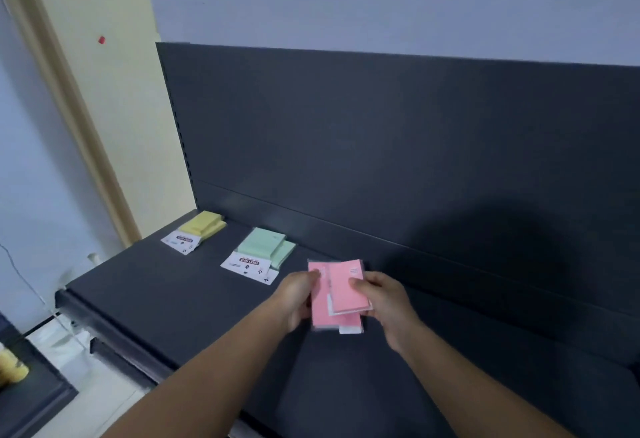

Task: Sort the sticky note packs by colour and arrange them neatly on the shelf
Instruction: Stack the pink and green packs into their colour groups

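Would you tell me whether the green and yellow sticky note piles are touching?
Apart: the head view shows bare shelf between the green pile and the yellow pile.

left grip (298, 295): bare | right grip (384, 302): bare | forearms (214, 361): bare to frame edge

A dark shelf (156, 306) is backed by a dark panel (381, 143). Near its left end, yellow packs (202, 226) are stacked. To their right, green packs (265, 247) are laid, apart from them.
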The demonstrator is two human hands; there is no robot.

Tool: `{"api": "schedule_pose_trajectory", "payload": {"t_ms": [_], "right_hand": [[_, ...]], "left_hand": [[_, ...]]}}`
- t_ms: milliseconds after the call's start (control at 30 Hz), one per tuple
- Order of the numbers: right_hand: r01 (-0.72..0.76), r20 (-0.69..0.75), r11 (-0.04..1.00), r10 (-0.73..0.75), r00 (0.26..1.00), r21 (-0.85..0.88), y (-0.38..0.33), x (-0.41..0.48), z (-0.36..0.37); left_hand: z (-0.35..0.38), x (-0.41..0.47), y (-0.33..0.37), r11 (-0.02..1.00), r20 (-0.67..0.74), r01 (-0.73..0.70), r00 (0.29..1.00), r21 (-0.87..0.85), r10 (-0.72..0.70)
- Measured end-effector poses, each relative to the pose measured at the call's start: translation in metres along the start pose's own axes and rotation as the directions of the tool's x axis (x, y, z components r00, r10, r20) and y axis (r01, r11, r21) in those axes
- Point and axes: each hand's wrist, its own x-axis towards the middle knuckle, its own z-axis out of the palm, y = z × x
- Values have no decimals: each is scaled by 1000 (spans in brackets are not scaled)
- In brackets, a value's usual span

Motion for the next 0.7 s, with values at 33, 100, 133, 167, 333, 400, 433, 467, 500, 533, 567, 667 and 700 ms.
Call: {"api": "schedule_pose_trajectory", "payload": {"t_ms": [33, 100, 133, 167, 333, 400, 433, 467, 500, 533, 567, 667, 700], "right_hand": [[0, -30, 1000, -1, 1000, -23, 3, 7, 4], [-7, -87, 999, 3, 996, -40, 7, 20, 10], [-15, -120, 998, 8, 993, -57, 8, 27, 12], [-27, -154, 997, 16, 988, -69, 8, 33, 15], [-81, -198, 997, 80, 977, 4, 9, 56, 31], [-64, -225, 995, 45, 973, -76, 10, 62, 41], [-56, -252, 992, 26, 967, -114, 10, 67, 46], [-56, -277, 987, 11, 961, -154, 11, 71, 51], [-59, -295, 979, -2, 955, -197, 11, 75, 55], [-61, -304, 966, -19, 952, -250, 12, 78, 59], [-59, -305, 948, -41, 952, -313, 12, 80, 64], [-44, -304, 818, -163, 939, -574, 15, 86, 80], [-43, -301, 746, -216, 929, -665, 17, 86, 85]], "left_hand": [[0, 6, 2, 1000, 31, 9, 999, 13, -9], [-1, 18, 6, 997, 91, 7, 996, 76, -14], [-2, 25, 9, 994, 119, 0, 993, 106, -13], [-4, 33, 12, 992, 146, -9, 989, 129, -10], [-8, 62, 21, 967, 173, -82, 984, 242, 40], [-9, 74, 24, 866, 138, -213, 976, 453, 167], [-11, 81, 26, 746, 140, -296, 954, 596, 266], [-16, 87, 27, 576, 164, -362, 916, 733, 367], [-23, 92, 29, 375, 206, -392, 870, 840, 448], [-32, 95, 30, 190, 236, -367, 839, 911, 490], [-42, 99, 31, 39, 248, -307, 831, 951, 498], [-71, 111, 34, -162, 214, -161, 888, 974, 408], [-77, 114, 33, -173, 204, -148, 904, 974, 375]]}}
